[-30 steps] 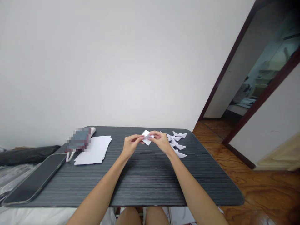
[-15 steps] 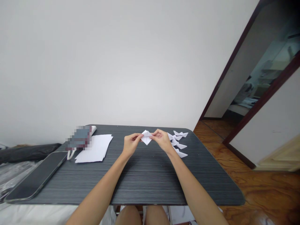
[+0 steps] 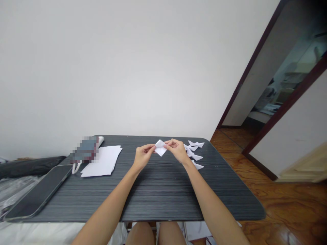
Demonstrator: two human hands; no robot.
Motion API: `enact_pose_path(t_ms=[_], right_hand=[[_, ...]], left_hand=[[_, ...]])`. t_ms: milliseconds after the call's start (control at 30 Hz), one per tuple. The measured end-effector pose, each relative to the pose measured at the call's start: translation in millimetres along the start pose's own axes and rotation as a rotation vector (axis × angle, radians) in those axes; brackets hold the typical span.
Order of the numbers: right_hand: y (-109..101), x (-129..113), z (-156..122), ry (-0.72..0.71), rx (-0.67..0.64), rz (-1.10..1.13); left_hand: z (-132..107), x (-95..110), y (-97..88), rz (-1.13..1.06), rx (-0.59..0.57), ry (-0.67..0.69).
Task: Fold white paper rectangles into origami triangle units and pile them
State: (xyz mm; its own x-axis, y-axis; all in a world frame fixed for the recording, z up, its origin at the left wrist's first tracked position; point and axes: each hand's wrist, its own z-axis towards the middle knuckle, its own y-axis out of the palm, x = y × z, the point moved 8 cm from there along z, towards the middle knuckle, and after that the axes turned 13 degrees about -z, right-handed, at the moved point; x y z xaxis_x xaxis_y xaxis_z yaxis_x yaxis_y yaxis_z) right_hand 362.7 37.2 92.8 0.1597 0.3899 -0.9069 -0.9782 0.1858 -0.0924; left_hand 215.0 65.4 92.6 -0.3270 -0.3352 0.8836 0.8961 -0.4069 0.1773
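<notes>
A small diamond of folded white paper is held up over the dark table between my two hands. My left hand pinches its left corner between thumb and fingers. On the opposite corner, my right hand has a matching pinch. A crease runs across the middle of the diamond. Just right of my right hand lie several folded paper boats, partly covered by that hand and wrist.
The dark table stands against a white wall. At its left lie a stack of white paper sheets, a pixelated item with a white loop, and a dark flat tablet-like panel. An open doorway is at right.
The folded paper has opened slightly into a flatter, more even diamond. Both hands keep their pinch on its corners, almost in the same place.
</notes>
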Motion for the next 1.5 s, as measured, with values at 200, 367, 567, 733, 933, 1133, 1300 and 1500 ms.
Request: enact_pose_path(t_ms=[200, 367, 567, 733, 933, 1133, 1300, 1500], right_hand=[[4.6, 3.4, -1.7, 0.032, 0.009, 0.061], [8.4, 1.6, -2.7, 0.020, 0.001, 0.030], [10.4, -2.9, -3.2, -0.012, 0.010, -0.009], [17.9, -2.8, -3.3, 0.019, -0.056, -0.004], [20.3, 2.0, -3.4, 0.086, -0.057, -0.006], [14.5, 11.6, -1.7, 0.124, -0.015, -0.053], [20.5, 11.9, -2.3, 0.132, -0.096, -0.015], [15.9, 5.5, -2.3, 0.082, -0.081, 0.017]], left_hand=[[2.2, -4.9, 1.2, 0.017, -0.062, -0.044], [4.1, -8.2, 2.6, 0.078, -0.107, -0.068], [0.8, -4.1, 10.9, 0.095, -0.172, -0.063], [0.7, -4.1, 7.3, 0.135, -0.114, -0.069], [0.0, -5.2, 8.5, 0.135, -0.115, -0.075], [0.0, -2.5, 11.3, 0.138, -0.135, -0.110], [1.5, -2.8, 7.6, 0.093, -0.091, -0.111], [4.6, -1.7, -5.1, 0.094, 0.026, -0.034]])
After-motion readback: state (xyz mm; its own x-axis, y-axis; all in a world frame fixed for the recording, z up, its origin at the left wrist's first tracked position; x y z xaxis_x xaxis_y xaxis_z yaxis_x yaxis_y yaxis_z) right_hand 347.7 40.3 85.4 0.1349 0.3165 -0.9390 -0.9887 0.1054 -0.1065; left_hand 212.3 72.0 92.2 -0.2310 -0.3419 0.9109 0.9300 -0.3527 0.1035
